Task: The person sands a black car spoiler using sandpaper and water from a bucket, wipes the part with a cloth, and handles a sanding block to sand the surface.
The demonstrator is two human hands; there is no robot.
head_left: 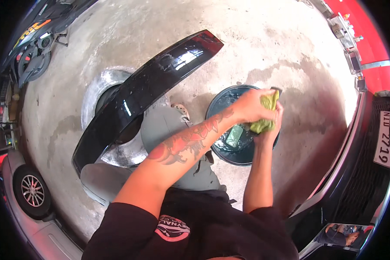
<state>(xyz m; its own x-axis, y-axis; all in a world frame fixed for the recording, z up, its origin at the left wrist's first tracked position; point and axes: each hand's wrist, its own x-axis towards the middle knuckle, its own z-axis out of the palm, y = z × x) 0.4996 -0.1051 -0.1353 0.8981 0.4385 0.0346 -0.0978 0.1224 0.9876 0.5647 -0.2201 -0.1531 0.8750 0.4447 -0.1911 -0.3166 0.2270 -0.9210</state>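
Over the right side of a dark round basin [212, 147] of water, both my hands are on a crumpled yellow-green cloth [263, 125]. My left hand [252, 106] reaches across and is closed on the cloth from its left. From below and the right, my right hand [269, 135] is closed on it too. A small dark end [276, 90] sticks out at the cloth's top; what it belongs to is hidden. In the basin lies a pale green block [234, 135]. To the left, a long glossy black curved car panel [136, 97] slants across a silvery round ring [91, 97].
My grey-trousered knees [162, 130] are bent beside the panel. A parked vehicle with a wheel [31, 190] stands at the left, a motorcycle [32, 60] at the upper left. At the right is a dark vehicle front [355, 186]. The concrete floor [195, 65] has wet patches.
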